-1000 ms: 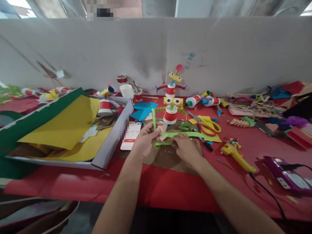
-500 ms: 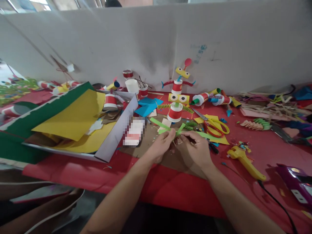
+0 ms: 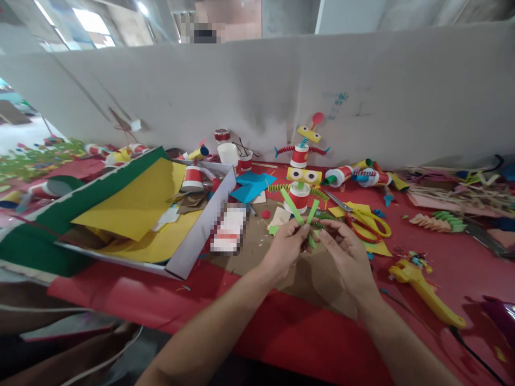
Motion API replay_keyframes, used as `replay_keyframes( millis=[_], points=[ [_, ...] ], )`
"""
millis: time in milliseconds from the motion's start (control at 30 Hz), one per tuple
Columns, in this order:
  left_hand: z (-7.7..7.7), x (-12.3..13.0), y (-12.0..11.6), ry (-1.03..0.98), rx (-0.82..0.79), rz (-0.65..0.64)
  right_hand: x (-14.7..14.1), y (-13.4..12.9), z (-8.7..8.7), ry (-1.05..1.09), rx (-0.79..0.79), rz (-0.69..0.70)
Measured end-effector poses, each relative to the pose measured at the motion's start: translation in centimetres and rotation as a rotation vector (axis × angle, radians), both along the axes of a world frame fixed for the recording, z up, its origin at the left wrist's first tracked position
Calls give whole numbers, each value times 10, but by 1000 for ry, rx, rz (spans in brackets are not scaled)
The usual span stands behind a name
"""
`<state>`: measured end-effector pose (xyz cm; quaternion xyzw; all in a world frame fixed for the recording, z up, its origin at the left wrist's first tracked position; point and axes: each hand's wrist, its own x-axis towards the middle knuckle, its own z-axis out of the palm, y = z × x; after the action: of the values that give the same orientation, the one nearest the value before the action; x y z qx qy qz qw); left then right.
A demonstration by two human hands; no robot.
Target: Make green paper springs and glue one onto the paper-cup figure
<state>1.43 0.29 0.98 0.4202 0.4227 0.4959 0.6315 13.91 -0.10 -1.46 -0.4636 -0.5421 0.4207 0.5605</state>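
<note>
My left hand point(image 3: 286, 247) pinches light green paper strips point(image 3: 293, 205) where they cross, their loose ends sticking up and out in a V. Close on the right, my right hand point(image 3: 346, 251) has its thumb and fingers apart, with nothing gripped between them that I can see. Behind the fingers lies a green pleated paper spring point(image 3: 317, 225), partly hidden. Just beyond stands a paper-cup robot point(image 3: 298, 199) with a yellow eye piece and folded green arms. A second cup robot point(image 3: 300, 155) with red arms stands farther back.
To the left is a white box point(image 3: 197, 236) holding yellow sheets. A phone-like item point(image 3: 229, 229), blurred out, lies beside it. On the right are scissors point(image 3: 362, 222), a yellow glue gun point(image 3: 432, 297) with a black cord, and paper scraps. A white partition point(image 3: 181, 96) stands behind.
My right hand has moved off the crossing of the strips and its fingers have spread. My left hand keeps hold of the strips. The view has tilted up and shifted slightly left.
</note>
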Motion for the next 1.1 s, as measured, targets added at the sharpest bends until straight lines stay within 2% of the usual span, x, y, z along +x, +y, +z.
replay_keyframes(
  millis=[167,267,400,500,600,700,800,933,1100],
  points=[
    [-4,-10,0,42,-39,-145,3,6,-8,16,-77,-19],
    [-5,-13,-1,91,-53,-186,5,6,-8,6,-61,36],
    [-7,-12,-2,48,-130,-217,6,5,-4,-12,-57,70],
    [-8,-12,-2,12,-177,-236,10,10,-2,-16,-58,-66],
    [-6,-14,-1,-14,-218,-224,18,18,2,88,-45,-216],
    [-4,-15,2,-31,-223,-155,22,23,4,176,-29,-256],
    [-5,-15,4,-42,-168,-108,18,22,5,189,-54,-221],
    [-8,-14,5,-76,-145,-74,8,14,3,123,-101,-93],
    [-8,-14,5,-61,-128,-119,3,9,5,7,-154,72]
  ],
)
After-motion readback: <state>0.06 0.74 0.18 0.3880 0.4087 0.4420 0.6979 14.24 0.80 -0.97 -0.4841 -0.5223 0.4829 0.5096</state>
